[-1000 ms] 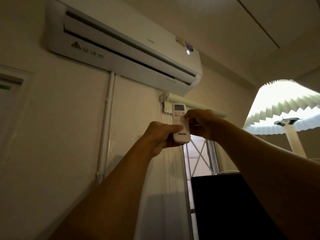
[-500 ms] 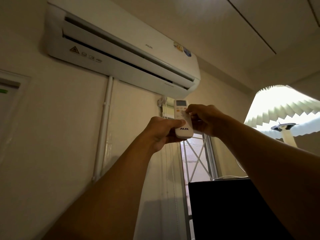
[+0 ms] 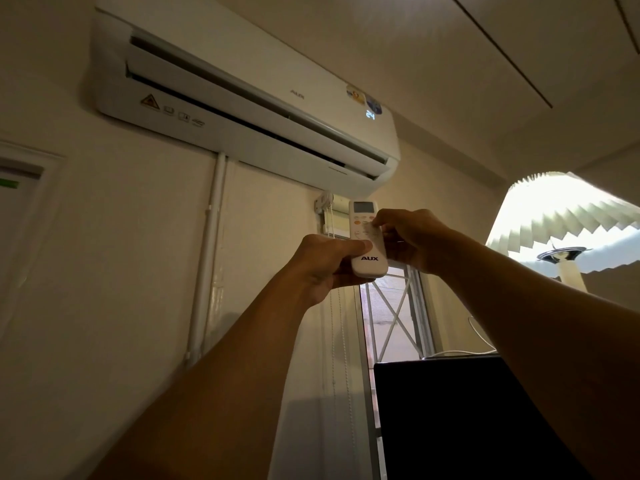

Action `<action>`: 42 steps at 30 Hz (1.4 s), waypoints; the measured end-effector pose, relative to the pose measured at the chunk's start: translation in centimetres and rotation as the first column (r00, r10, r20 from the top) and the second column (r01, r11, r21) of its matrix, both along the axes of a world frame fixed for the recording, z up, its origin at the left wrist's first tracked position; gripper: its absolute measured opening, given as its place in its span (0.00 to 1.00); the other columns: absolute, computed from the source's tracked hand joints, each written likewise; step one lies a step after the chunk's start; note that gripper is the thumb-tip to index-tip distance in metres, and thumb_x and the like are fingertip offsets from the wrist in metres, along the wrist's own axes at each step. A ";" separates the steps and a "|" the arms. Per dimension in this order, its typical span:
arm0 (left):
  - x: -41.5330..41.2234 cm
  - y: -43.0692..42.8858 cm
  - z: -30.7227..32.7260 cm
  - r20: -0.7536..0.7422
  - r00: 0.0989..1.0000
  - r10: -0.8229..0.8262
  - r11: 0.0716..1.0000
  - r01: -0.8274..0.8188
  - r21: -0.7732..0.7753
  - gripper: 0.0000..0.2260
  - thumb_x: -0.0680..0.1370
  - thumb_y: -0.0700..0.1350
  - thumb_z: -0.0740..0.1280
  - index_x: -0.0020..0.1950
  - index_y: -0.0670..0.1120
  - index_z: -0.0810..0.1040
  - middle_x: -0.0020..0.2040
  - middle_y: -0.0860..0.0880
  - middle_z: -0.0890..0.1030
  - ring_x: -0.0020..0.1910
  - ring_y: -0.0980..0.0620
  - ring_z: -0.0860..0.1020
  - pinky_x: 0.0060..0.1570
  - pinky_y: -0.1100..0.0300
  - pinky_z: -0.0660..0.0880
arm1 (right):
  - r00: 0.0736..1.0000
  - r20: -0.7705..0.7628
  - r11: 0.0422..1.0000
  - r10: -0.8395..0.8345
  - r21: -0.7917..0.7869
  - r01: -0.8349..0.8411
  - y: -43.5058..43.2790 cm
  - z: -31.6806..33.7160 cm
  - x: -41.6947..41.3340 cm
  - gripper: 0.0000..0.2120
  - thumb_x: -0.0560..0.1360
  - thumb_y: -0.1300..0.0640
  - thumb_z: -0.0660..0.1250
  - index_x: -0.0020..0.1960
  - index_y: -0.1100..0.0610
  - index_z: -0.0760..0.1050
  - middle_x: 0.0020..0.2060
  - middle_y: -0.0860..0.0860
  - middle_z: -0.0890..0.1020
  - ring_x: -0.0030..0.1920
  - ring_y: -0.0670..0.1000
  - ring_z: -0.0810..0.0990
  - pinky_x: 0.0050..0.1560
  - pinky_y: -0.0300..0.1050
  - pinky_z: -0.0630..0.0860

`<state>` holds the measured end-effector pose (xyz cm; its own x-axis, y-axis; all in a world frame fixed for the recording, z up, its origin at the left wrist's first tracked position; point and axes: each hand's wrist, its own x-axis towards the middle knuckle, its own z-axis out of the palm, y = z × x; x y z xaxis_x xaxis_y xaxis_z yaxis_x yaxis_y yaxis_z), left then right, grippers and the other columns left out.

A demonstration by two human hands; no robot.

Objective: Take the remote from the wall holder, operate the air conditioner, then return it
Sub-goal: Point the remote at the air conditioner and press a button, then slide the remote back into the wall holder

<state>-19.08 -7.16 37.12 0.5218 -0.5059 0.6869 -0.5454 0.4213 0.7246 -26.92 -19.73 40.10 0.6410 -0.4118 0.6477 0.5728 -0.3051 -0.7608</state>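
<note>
A white remote [image 3: 367, 237] marked AUX is held upright, pointing up at the white air conditioner [image 3: 249, 109] on the wall above. My left hand [image 3: 329, 263] grips the remote's lower half, thumb across its front. My right hand [image 3: 408, 239] comes in from the right, with a fingertip on the buttons under the small screen. The air conditioner's display shows a lit 24 at its right end. The wall holder is not in view.
A white pipe [image 3: 207, 258] runs down the wall below the unit. A window with a crossed grille [image 3: 394, 313] and a blind cord lies behind the hands. A dark screen [image 3: 460, 417] fills the lower right. A lit pleated lamp shade [image 3: 568, 216] hangs at right.
The display on the air conditioner now shows 24; half a second ago it was dark. Both hands and the remote stay in almost the same spot.
</note>
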 end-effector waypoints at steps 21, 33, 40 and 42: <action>7.2 3.2 -8.5 0.373 0.634 0.678 0.703 -0.707 -0.076 0.11 0.73 0.46 0.72 0.46 0.38 0.82 0.44 0.44 0.84 0.39 0.52 0.79 0.37 0.64 0.76 | 0.936 0.002 0.883 -0.353 -0.331 0.333 5.5 -4.6 8.3 0.27 0.62 0.47 0.79 0.53 0.61 0.75 0.46 0.57 0.83 0.41 0.56 0.85 0.37 0.48 0.84; 13.2 9.1 -16.5 0.382 0.555 0.739 0.506 -0.832 0.230 0.07 0.72 0.38 0.71 0.50 0.39 0.81 0.43 0.45 0.81 0.43 0.50 0.78 0.44 0.57 0.75 | 0.898 0.006 0.837 -0.441 -0.359 0.414 11.3 -14.7 17.3 0.26 0.64 0.44 0.76 0.55 0.58 0.76 0.47 0.53 0.81 0.46 0.53 0.82 0.39 0.42 0.76; 17.2 9.6 -23.4 0.349 0.506 0.789 0.399 -0.853 0.336 0.05 0.74 0.42 0.69 0.48 0.42 0.81 0.40 0.50 0.78 0.37 0.55 0.74 0.30 0.69 0.63 | 0.908 -0.054 0.841 -0.416 -0.402 0.361 12.3 -22.8 22.0 0.22 0.66 0.45 0.74 0.52 0.59 0.79 0.49 0.55 0.84 0.47 0.53 0.83 0.40 0.42 0.77; 18.0 9.3 -25.3 0.351 0.500 0.792 0.382 -0.854 0.353 0.06 0.74 0.43 0.70 0.48 0.42 0.81 0.42 0.48 0.80 0.38 0.54 0.74 0.31 0.69 0.65 | 0.906 -0.068 0.839 -0.418 -0.413 0.355 12.1 -24.7 23.0 0.22 0.66 0.44 0.74 0.53 0.59 0.79 0.49 0.56 0.84 0.48 0.54 0.84 0.41 0.42 0.76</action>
